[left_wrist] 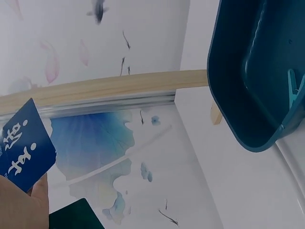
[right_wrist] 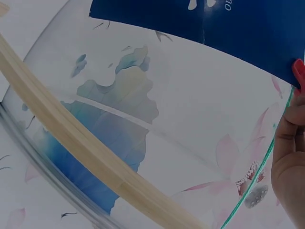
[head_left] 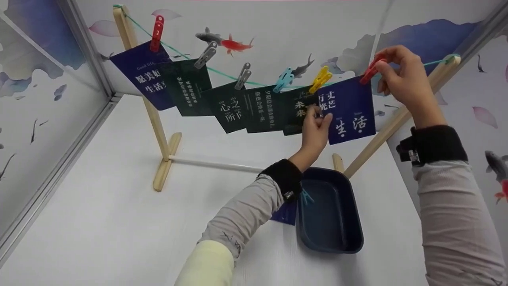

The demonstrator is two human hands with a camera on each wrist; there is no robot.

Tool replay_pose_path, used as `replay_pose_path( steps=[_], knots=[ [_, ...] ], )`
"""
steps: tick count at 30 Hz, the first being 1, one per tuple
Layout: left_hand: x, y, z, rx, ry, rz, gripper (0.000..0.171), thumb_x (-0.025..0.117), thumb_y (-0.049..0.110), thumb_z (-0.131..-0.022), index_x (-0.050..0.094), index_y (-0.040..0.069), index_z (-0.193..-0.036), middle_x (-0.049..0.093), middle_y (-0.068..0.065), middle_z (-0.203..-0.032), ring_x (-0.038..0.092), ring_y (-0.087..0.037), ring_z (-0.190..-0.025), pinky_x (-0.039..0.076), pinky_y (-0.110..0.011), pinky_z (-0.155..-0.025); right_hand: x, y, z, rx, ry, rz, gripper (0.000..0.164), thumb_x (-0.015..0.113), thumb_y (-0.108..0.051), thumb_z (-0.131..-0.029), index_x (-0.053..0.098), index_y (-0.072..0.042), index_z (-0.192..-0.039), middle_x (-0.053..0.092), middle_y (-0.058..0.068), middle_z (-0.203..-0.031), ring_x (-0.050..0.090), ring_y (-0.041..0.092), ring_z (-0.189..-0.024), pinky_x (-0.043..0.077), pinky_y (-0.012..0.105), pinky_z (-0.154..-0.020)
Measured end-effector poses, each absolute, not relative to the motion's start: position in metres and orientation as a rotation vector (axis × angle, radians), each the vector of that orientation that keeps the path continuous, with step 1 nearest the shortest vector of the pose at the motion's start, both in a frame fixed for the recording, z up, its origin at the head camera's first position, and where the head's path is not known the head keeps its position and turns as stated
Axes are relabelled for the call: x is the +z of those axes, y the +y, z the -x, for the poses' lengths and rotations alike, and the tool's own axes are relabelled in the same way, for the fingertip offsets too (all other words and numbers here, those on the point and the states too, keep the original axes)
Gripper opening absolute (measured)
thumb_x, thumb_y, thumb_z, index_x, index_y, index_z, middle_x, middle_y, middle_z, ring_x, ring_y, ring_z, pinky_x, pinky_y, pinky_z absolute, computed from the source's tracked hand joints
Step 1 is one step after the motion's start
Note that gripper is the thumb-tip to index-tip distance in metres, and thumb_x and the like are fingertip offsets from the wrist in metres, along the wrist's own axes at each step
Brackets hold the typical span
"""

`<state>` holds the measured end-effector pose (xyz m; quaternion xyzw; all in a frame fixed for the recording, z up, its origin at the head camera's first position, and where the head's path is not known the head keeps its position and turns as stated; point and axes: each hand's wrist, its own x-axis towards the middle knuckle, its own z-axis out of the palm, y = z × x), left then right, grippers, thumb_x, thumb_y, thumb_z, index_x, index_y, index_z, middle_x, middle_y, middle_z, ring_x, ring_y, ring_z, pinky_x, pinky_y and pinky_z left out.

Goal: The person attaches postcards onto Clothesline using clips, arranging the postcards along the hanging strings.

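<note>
A dark blue card [head_left: 351, 113] with white characters hangs at the right end of a row on the green string [head_left: 222, 73]. My right hand [head_left: 406, 79] pinches a red clothespin [head_left: 371, 71] at the card's upper right corner. In the head view my left hand [head_left: 315, 129] pinches the blue card's left edge between thumb and fingers, beside the dark green card [head_left: 299, 111] under a yellow clothespin [head_left: 320, 79]. The left wrist view shows the blue card [left_wrist: 28, 148] above the left hand [left_wrist: 24, 202]. In the right wrist view the red clothespin [right_wrist: 299, 74] meets the card's corner.
More cards hang leftward, with light blue [head_left: 283, 80], grey [head_left: 243, 76] and red [head_left: 157, 33] clothespins. Wooden posts [head_left: 381, 139] carry the string. Below stands a dark blue basin [head_left: 331, 214] with a light blue clothespin [head_left: 306, 197]; another blue card [head_left: 285, 214] lies beside it.
</note>
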<state>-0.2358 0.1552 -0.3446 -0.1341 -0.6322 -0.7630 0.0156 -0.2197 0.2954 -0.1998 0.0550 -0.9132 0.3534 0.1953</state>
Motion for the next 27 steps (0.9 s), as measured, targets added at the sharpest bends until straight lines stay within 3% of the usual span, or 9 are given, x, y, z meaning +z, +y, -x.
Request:
replay_pose_path(
  steps=[4,7,12,16,18,23,27],
  knots=[
    [-0.345,0.154,0.236,-2.378,-2.031,0.321,0.015,0.056,0.016,-0.095,0.048,0.006,-0.103,0.064,-0.009,-0.079,0.057,-0.009,-0.068,0.047,-0.015,-0.060,-0.200,0.294,0.221,0.993,-2.592,-0.144,0.038,0.044,-0.021,-0.099,0.046,-0.004,-0.133,0.048,-0.011,-0.096,0.049,0.001,-0.051,0.042,0.009,-0.051],
    [-0.355,0.151,0.234,-2.439,-2.052,0.304,0.018,0.055,0.020,-0.096,0.051,0.007,-0.106,0.070,-0.016,-0.096,0.069,-0.020,-0.081,0.056,-0.022,-0.067,-0.204,0.292,0.222,1.005,-2.591,-0.108,0.042,0.042,-0.022,-0.100,0.043,-0.005,-0.137,0.049,-0.006,-0.103,0.048,0.001,-0.050,0.041,0.010,-0.050],
    [-0.383,0.138,0.228,-2.532,-2.116,0.368,0.025,0.046,0.027,-0.100,0.049,0.006,-0.112,0.069,-0.019,-0.105,0.070,-0.030,-0.090,0.057,-0.029,-0.069,-0.218,0.283,0.219,1.026,-2.481,-0.045,0.045,0.045,-0.024,-0.099,0.039,-0.009,-0.141,0.050,0.010,-0.123,0.047,-0.002,-0.049,0.041,0.009,-0.051],
    [-0.407,0.123,0.220,-2.544,-2.162,0.430,0.028,0.042,0.029,-0.101,0.048,0.005,-0.114,0.070,-0.020,-0.103,0.070,-0.033,-0.089,0.057,-0.029,-0.068,-0.233,0.275,0.214,1.045,-2.259,-0.023,0.045,0.047,-0.023,-0.098,0.039,-0.010,-0.140,0.044,0.006,-0.134,0.040,0.000,-0.050,0.041,0.008,-0.054],
    [-0.422,0.115,0.213,-2.535,-2.169,0.497,0.029,0.040,0.028,-0.102,0.049,0.004,-0.113,0.070,-0.022,-0.100,0.069,-0.034,-0.089,0.058,-0.031,-0.069,-0.244,0.272,0.210,1.069,-2.103,0.018,0.037,0.048,-0.020,-0.098,0.044,-0.010,-0.133,0.045,-0.001,-0.128,0.035,0.002,-0.050,0.038,0.009,-0.054],
    [-0.469,0.095,0.184,-2.479,-2.196,0.671,0.031,0.037,0.025,-0.103,0.052,-0.001,-0.112,0.069,-0.023,-0.098,0.068,-0.036,-0.091,0.057,-0.037,-0.075,-0.297,0.276,0.203,1.078,-1.878,0.067,0.005,0.048,-0.013,-0.096,0.052,-0.013,-0.097,0.046,-0.013,-0.088,0.031,0.001,-0.052,0.027,0.016,-0.053],
    [-0.495,0.081,0.163,-2.235,-2.328,0.835,0.029,0.040,0.023,-0.102,0.057,0.002,-0.111,0.071,-0.017,-0.099,0.068,-0.026,-0.091,0.055,-0.027,-0.077,-0.356,0.285,0.206,0.984,-2.078,0.126,0.016,0.049,-0.012,-0.096,0.056,-0.001,-0.086,0.046,-0.009,-0.074,0.035,0.000,-0.055,0.028,0.016,-0.054]
  ],
)
